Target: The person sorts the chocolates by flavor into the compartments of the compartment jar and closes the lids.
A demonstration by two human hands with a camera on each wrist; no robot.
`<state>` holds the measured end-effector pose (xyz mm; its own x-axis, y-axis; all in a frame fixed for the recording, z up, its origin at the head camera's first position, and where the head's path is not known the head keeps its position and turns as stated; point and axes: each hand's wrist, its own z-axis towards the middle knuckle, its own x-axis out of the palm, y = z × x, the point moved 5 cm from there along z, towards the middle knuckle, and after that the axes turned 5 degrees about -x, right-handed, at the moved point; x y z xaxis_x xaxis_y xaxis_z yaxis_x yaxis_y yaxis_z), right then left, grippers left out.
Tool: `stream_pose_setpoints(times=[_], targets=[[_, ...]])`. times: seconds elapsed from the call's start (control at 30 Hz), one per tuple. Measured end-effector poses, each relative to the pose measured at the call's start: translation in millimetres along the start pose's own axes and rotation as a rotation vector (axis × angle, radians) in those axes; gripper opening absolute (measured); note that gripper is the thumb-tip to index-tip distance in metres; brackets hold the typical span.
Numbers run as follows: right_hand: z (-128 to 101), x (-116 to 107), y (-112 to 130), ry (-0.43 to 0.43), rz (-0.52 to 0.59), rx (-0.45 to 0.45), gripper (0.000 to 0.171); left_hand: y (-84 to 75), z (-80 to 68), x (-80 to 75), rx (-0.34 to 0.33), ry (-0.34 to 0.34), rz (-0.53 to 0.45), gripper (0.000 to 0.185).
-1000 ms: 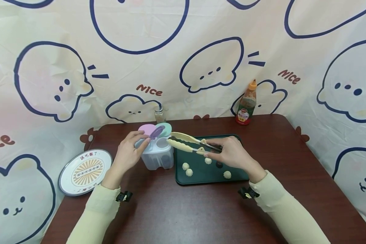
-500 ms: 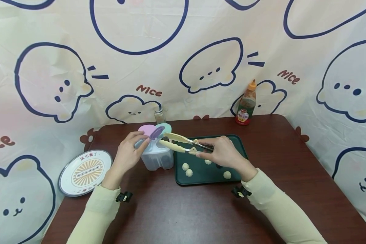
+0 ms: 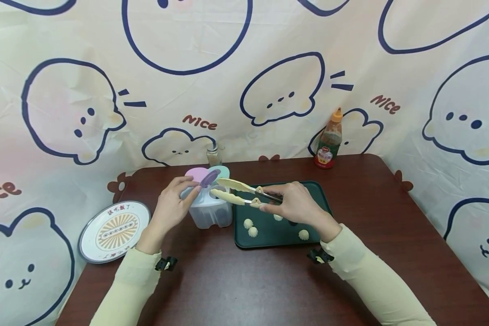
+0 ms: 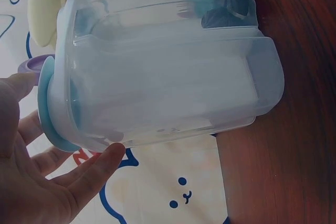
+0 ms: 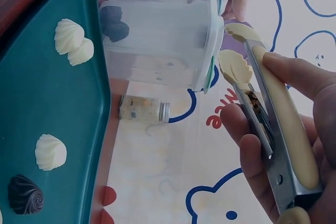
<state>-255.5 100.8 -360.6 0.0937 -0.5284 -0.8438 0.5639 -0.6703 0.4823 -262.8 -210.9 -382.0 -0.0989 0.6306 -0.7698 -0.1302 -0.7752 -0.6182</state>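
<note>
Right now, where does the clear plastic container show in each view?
Head: clear plastic container left of centre, by the green tray.
Left wrist: fills the frame, left hand touching it.
Right wrist: top centre.
Shared landmark: the container's dark piece.

Plastic, metal and dark wood

Box [image 3: 210, 209] of frosted clear plastic, smooth; tongs [image 3: 244, 194] of bare metal with matt cream tips; tray [image 3: 322, 201] matt green; table [image 3: 244, 280] glossy dark wood; backdrop [image 3: 244, 68] creased cloth.
</note>
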Motion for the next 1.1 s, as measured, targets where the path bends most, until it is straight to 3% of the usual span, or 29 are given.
stream_pose_setpoints(times=[0.43, 1.1], targets=[[-4.5, -6.1, -3.9, 0.004, 0.002, 0.018, 0.049, 0.2, 1.0, -0.3, -0.001, -0.001, 0.008, 0.057], [-37.6, -31.2, -45.2, -0.023, -0.033, 0.087, 0.053, 0.3, 0.0, -0.5, 0.000, -0.001, -0.007, 0.054]])
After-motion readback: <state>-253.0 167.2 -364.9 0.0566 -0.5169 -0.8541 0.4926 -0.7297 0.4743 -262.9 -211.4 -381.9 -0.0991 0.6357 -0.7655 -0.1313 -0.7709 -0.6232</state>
